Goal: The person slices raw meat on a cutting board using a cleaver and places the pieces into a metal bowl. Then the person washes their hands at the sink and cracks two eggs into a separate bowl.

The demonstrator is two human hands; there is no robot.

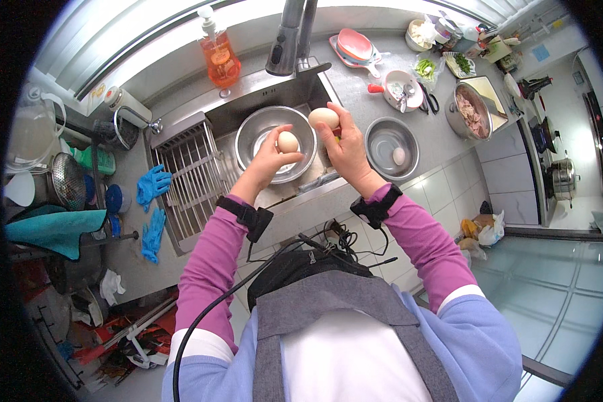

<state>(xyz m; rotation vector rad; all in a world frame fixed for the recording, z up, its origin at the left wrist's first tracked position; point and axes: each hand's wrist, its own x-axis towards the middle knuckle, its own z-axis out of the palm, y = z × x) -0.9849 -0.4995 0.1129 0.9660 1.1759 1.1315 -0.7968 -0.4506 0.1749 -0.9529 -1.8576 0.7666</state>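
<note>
Over a steel bowl in the sink, my left hand holds a pale egg against its fingers. My right hand grips a second egg between thumb and fingers, above the sink's right side. White material shows at the bottom of the steel bowl, mostly hidden behind my left hand. To the right, on the counter, a metal basin has one egg lying in it.
A slatted steel rack spans the sink's left part. Blue rubber gloves lie left of it. The faucet hangs over the back. On the right counter stand a white pan, black scissors and a pot of raw meat.
</note>
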